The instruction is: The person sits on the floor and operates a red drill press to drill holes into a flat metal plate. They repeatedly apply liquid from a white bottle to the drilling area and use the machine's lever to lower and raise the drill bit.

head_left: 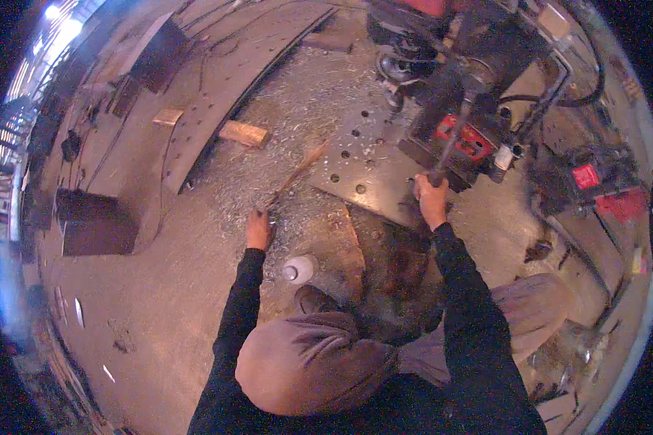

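My left hand [259, 230] is closed round the near end of a thin wooden stick [297, 172], which slants away to the right over metal shavings. Its far tip lies close to the edge of a steel plate [374, 177] with round holes. My right hand [432, 199] grips the lower end of a long metal lever [453, 141] on a drilling machine [432, 141]. This dark machine with a red panel stands on the plate. Between my hands and nearer to me, a pale bottle [302, 268] stands on the ground.
A long perforated steel beam [228, 101] runs along the left, with a wood block [244, 133] against it. Dark metal box pieces [98, 235] lie further left. Black hoses [595, 87] and red-marked equipment [595, 181] are at the right. Metal shavings [290, 109] cover the ground ahead.
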A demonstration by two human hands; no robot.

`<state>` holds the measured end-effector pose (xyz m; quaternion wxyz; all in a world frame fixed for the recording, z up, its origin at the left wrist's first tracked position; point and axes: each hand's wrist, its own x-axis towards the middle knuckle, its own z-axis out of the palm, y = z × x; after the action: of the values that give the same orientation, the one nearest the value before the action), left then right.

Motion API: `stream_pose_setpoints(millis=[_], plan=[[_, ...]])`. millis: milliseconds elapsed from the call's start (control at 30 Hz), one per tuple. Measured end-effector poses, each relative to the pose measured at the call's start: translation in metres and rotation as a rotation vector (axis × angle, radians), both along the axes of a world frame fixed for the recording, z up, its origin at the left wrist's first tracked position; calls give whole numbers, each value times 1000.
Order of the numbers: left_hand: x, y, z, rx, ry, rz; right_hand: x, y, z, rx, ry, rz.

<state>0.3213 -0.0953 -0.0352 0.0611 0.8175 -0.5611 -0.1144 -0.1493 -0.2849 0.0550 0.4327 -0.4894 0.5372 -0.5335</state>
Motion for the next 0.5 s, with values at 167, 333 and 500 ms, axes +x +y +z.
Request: stream_pose_setpoints(millis=[167, 333, 500], plan=[[-44, -5, -40, -168, -41, -143, -37, 4, -20, 20, 119, -86], [-37, 0, -43, -414, -120, -139, -32, 7, -15, 62, 56, -105], [-50, 1, 18, -382, 221, -138, 0, -4, -30, 20, 35, -135]])
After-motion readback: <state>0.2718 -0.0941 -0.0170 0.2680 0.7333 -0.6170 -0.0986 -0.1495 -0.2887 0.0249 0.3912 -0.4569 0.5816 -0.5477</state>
